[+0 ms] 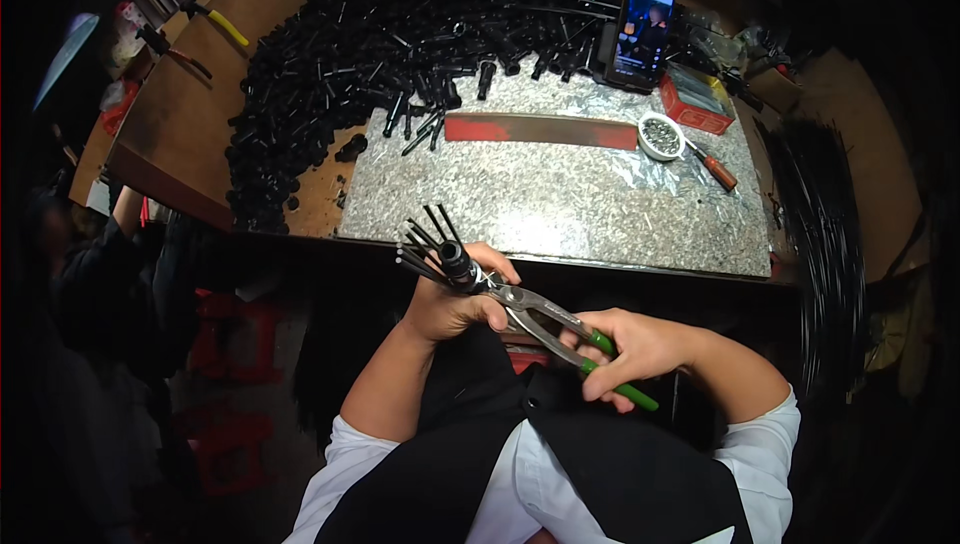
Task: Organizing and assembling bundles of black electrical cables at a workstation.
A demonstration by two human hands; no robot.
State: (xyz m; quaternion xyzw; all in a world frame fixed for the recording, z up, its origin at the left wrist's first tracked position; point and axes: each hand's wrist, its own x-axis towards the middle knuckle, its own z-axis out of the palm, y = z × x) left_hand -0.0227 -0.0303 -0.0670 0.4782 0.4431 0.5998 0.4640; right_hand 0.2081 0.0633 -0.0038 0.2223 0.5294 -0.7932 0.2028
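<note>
- The left hand is in the middle of the frame, its fingers wrapped around a black part with a round, hollow end and several thin black rods fanning toward the upper left.
- The right hand, right of centre and lower, is closed around the green grips of a pair of pliers.
- The pliers slant up and left, their metal nose at the black part beside the left hand; whether the jaws are clamped on it cannot be told.
- Both hands are in front of the near edge of a speckled grey slab, above the person's lap.
- On the slab lies a long red and brown bar, a white bowl of small metal pieces at its right end, and a screwdriver just beside the bowl.
- A lit phone stands upright at upper right, near a red box.
- A heap of black parts spreads across the upper left and top.
- A bundle of long black rods hangs down at the right.
</note>
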